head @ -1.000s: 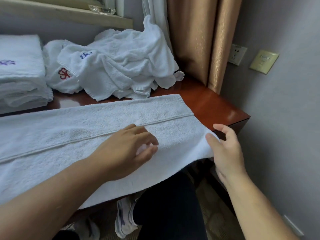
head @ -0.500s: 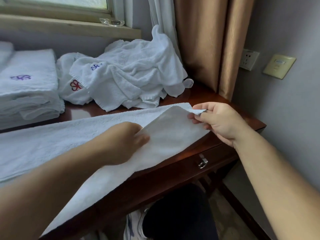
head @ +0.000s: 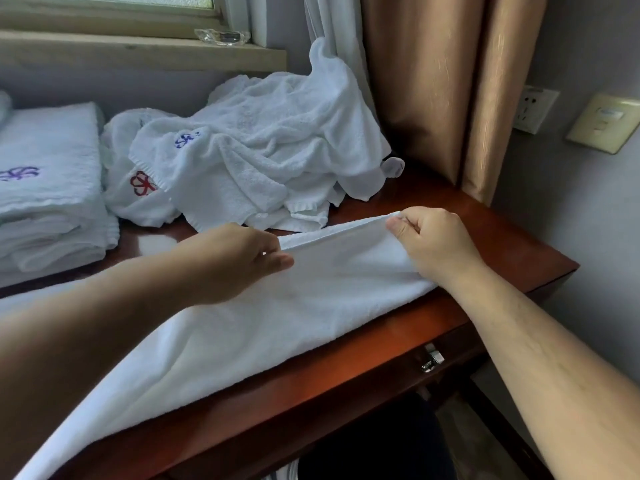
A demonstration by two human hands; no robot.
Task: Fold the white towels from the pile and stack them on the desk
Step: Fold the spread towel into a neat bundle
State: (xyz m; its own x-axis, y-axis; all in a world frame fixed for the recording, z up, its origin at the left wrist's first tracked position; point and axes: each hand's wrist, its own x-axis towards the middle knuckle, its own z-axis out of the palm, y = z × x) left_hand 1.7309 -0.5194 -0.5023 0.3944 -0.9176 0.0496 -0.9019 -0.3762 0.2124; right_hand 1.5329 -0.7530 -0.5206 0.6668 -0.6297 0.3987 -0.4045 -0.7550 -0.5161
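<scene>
Head view: white towel (head: 277, 327) spread along the front of the desk (head: 491, 244), its near edge doubled over to the far edge; left hand (head: 239, 261) and right hand (head: 433, 240) each pinch the doubled edge; unfolded pile (head: 263, 157) behind, folded stack (head: 48, 188) at left. For a clean fold, align both hems before pressing flat; smooth outward.

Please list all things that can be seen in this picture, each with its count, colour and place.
towel being folded: 1, white, along desk front
towel pile: 1, white, desk back
folded stack: 1, white, desk left
desk: 1, red-brown wood
drawer handle: 1, metal, desk front
curtain: 1, tan, right of pile
glass dish: 1, clear, windowsill
wall socket: 1, white
left hand: pinches towel edge
right hand: pinches towel corner
</scene>
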